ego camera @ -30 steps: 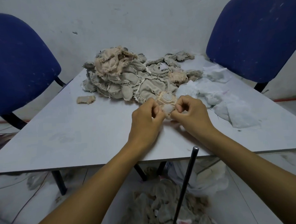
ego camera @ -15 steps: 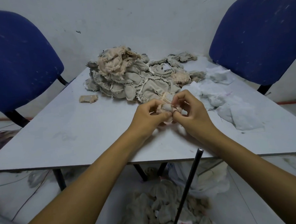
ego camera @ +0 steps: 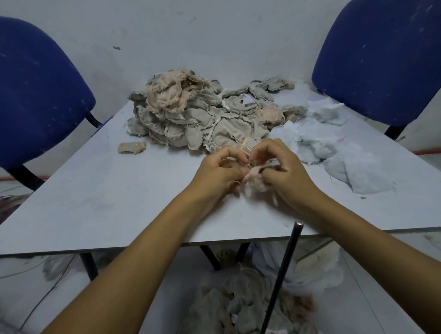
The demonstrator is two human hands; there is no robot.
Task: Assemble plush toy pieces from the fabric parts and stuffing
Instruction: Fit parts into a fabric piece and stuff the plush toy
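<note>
A small pale pink plush piece [ego camera: 256,180] sits between both my hands just above the table's middle. My left hand [ego camera: 219,170] pinches its left edge with curled fingers. My right hand [ego camera: 282,168] grips its right side, fingers bent over it. Most of the piece is hidden by my fingers. Behind the hands lies a heap of grey and beige fabric parts [ego camera: 196,114]. White stuffing [ego camera: 341,147] spreads over the table's right side.
A lone beige fabric scrap [ego camera: 132,147] lies left of the heap on the grey table [ego camera: 88,199]. Blue chairs [ego camera: 24,95] [ego camera: 387,56] stand at both far corners. A black rod [ego camera: 283,273] leans at the near edge; more plush pieces [ego camera: 247,306] lie on the floor.
Both hands have drawn the small piece slightly nearer and lower. Its round white face, visible a second ago, is now turned away under my fingers.
</note>
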